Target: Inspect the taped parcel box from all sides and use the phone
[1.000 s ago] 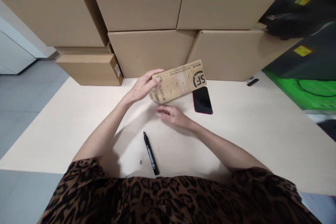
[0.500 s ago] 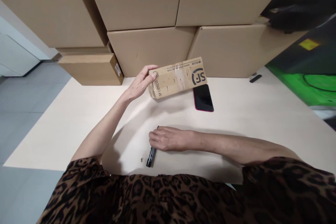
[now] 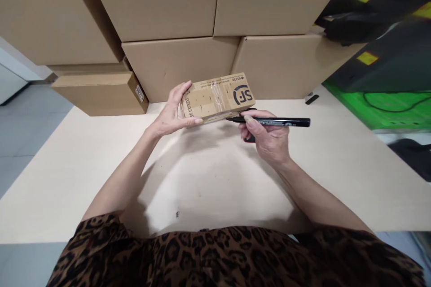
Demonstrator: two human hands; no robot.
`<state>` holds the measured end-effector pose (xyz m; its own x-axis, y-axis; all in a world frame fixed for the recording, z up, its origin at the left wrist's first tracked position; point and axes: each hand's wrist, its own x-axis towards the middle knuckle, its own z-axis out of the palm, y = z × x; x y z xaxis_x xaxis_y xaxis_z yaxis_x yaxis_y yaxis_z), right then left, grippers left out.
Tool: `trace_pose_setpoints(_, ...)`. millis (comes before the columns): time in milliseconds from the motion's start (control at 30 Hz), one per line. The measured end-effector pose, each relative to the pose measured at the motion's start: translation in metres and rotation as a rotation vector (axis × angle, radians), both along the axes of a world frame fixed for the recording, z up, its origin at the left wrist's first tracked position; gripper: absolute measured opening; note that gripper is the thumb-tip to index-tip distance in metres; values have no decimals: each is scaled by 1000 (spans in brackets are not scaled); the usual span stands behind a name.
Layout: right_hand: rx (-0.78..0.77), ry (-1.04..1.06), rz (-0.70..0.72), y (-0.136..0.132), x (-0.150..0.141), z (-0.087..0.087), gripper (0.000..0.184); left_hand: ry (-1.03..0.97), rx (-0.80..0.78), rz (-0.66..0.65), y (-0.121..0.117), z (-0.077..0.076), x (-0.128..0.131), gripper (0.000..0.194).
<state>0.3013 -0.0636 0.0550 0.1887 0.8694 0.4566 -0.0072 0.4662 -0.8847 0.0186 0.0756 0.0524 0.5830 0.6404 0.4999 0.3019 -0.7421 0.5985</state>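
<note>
My left hand (image 3: 171,114) grips the left end of a small brown cardboard box (image 3: 208,101), printed with SF Express lettering and a round logo and crossed by clear tape. The box is held tilted above the table. My right hand (image 3: 269,136) is closed around a black marker pen (image 3: 279,121), which lies nearly level with its thin end pointing left. That end is at the lower edge of the box; whether it touches, I cannot tell. Behind the right hand a phone with a red edge (image 3: 249,140) is mostly hidden.
Large cardboard boxes (image 3: 182,67) are stacked along the back of the pale table (image 3: 215,179). A flat carton (image 3: 97,94) stands at the back left. One small black object (image 3: 312,99) lies at the back right, near a green surface (image 3: 377,107) with a cable. A tiny dark bit (image 3: 178,214) lies near the front edge.
My right hand has lifted the marker from the table and brought it up and right to the box. My left thumb has shifted to the box's lower edge. The view has shifted slightly right.
</note>
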Motion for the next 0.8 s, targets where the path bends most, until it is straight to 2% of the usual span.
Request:
trace_pose_setpoints(67, 24, -24, -36, 7, -2, 5, 23, 18, 40, 6, 0, -3, 2, 125)
trace_pose_setpoints(233, 179, -251, -146, 26, -16, 20, 15, 25, 78, 3, -1, -6, 7, 125)
trace_pose_setpoints(400, 220, -463, -56, 39, -31, 28, 13, -14, 58, 2, -3, -7, 9, 121)
trace_pose_setpoints(533, 242, -579, -29, 33, -30, 30, 13, -30, 56, 7, -5, -9, 10, 120)
trace_pose_setpoints(667, 405, -744, 78, 15, -14, 20, 12, -45, 20, 16, 1, -11, 11, 121)
trace_pose_setpoints(733, 464, -980, 177, 6, -5, 8, 18, -40, -6, 14, 7, -11, 10, 118)
trace_pose_setpoints(800, 438, -1306, 254, -1, 1, -8, 31, -44, -42, 5, 14, -12, 9, 115)
